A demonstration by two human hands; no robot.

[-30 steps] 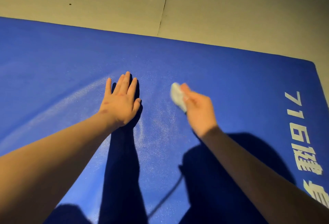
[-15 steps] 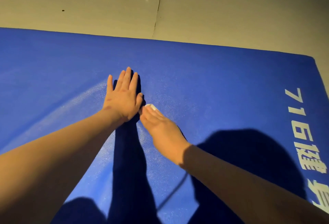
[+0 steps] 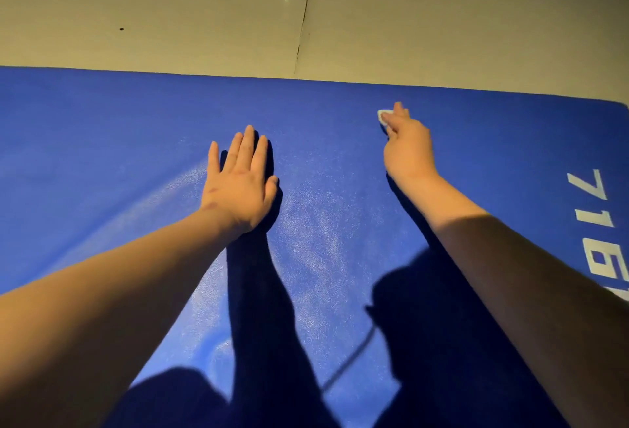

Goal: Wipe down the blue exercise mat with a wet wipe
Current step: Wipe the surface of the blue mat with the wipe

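The blue exercise mat (image 3: 102, 141) fills most of the head view, its far edge running across the upper third. My left hand (image 3: 240, 186) lies flat on the mat near the middle, fingers straight and together. My right hand (image 3: 406, 145) reaches far out toward the mat's far edge and presses a small folded white wet wipe (image 3: 383, 117) onto the surface, fingers over it. Only a corner of the wipe shows past my fingertips. A shiny damp streak (image 3: 316, 223) runs over the mat between my arms.
Beige floor tiles (image 3: 170, 19) with a dark seam lie beyond the mat's far edge. White printed characters (image 3: 599, 210) run along the mat's right side. Dark shadows of my arms and body fall over the near part of the mat.
My right hand has swept the wipe from beside my left thumb out to the far right, near the mat's far edge. My left hand has stayed flat in place.
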